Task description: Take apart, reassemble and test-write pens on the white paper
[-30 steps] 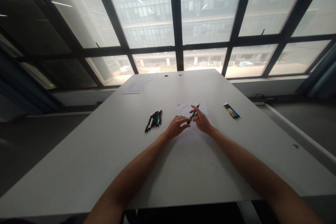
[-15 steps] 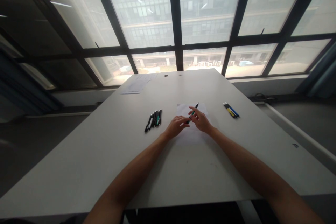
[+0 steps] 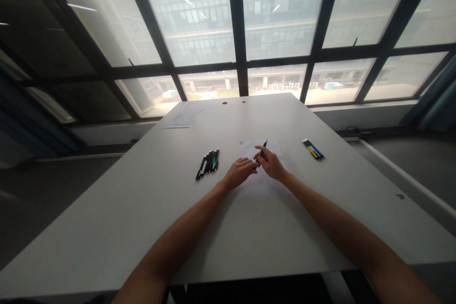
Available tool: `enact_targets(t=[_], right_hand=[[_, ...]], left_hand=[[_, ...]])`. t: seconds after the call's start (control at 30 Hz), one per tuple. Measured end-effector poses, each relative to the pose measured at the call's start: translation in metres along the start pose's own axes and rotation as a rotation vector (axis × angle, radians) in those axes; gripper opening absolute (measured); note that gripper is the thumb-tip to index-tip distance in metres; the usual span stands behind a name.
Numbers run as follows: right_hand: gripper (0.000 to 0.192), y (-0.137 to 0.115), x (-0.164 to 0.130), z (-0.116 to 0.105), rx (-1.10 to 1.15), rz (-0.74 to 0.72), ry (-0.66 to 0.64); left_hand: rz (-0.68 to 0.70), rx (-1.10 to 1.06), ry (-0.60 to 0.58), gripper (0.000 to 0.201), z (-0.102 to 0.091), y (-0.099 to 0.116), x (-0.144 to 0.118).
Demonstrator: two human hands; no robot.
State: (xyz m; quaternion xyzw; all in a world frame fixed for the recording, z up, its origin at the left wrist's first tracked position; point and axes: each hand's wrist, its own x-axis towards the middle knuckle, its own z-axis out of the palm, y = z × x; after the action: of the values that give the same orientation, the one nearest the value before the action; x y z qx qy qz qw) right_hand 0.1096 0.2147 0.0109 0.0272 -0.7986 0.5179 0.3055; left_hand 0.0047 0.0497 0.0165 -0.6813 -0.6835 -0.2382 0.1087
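Head view: pen (image 3: 262, 148) handled between both hands over paper (image 3: 249, 148), frame centre.

Right hand (image 3: 271, 164) pinches the green-and-black pen by its lower barrel, tip angled toward upper right; left hand (image 3: 239, 171), fingers loosely curled, touches the pen's near end. A row of dark pens (image 3: 208, 162) lies left of centre, a smaller group (image 3: 313, 149) right of centre, so most appear unhandled. Compared with one second ago, the pen stands steeper and the hands sit slightly closer together.
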Motion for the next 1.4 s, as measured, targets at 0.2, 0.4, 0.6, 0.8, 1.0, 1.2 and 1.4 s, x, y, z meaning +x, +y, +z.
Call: enact_targets(t=[0.2, 0.4, 0.6, 0.8, 1.0, 1.2, 1.4], right_hand=[[0.041, 0.004, 0.003, 0.006, 0.144, 0.065, 0.025], [0.045, 0.007, 0.008, 0.004, 0.145, 0.088, 0.105], [0.049, 0.021, 0.026, -0.034, -0.077, 0.180, 0.375], [0.036, 0.046, 0.040, -0.108, -0.362, 0.344, 0.513], [0.031, 0.064, 0.026, -0.169, -0.705, 0.563, 0.557], [0.023, 0.060, 0.014, -0.189, -0.898, 0.659, 0.430], [0.023, 0.050, 0.013, -0.172, -1.067, 0.751, 0.252]], left_hand=[[0.025, 0.059, -0.009, 0.028, -0.003, 0.000, 0.002], [-0.111, 0.010, 0.058, 0.037, -0.002, 0.003, 0.005], [-0.212, 0.032, 0.056, 0.024, 0.005, -0.007, 0.001], [-0.243, 0.042, 0.013, 0.021, 0.012, -0.014, -0.002], [-0.221, 0.051, 0.000, 0.021, 0.009, -0.012, -0.002], [-0.231, 0.075, -0.024, 0.020, 0.010, -0.015, -0.004], [-0.212, 0.071, -0.034, 0.019, 0.009, -0.016, -0.005]])
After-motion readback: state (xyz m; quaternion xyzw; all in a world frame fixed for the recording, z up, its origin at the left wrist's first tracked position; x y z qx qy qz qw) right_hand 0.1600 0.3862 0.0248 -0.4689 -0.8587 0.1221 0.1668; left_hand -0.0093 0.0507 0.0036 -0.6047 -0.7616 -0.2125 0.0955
